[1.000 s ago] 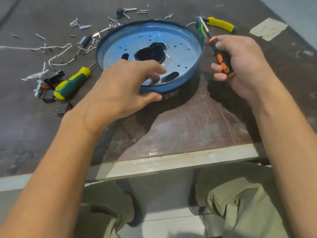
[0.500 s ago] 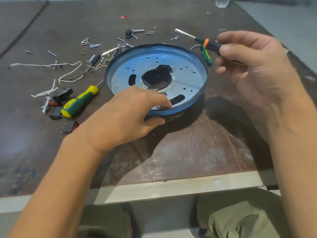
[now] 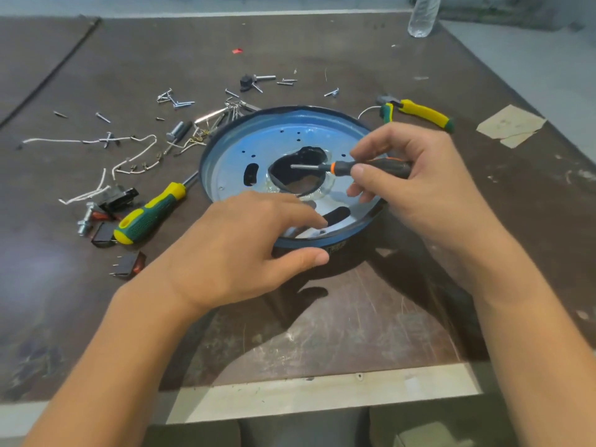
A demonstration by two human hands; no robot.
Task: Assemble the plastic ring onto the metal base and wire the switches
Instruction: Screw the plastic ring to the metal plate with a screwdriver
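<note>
A round blue metal base [image 3: 258,146] lies on the brown table, with a black plastic ring [image 3: 335,248] showing under its near rim. My left hand [image 3: 245,250] grips that near rim, fingers inside and thumb outside. My right hand [image 3: 416,179] holds a black and orange screwdriver [image 3: 364,165] level above the base, its tip over the central hole. Black and red switches [image 3: 129,264] lie on the table to the left.
A green and yellow screwdriver [image 3: 151,214] lies left of the base. Yellow-handled pliers [image 3: 419,112] rest behind it on the right. Loose screws [image 3: 175,100], white wires [image 3: 129,162] and a bolt litter the back left. A plastic bottle [image 3: 424,14] stands far back.
My right hand has brought the black and orange screwdriver from the base's right side to above its centre. My left hand keeps its grip on the near rim. The view tilted up.
</note>
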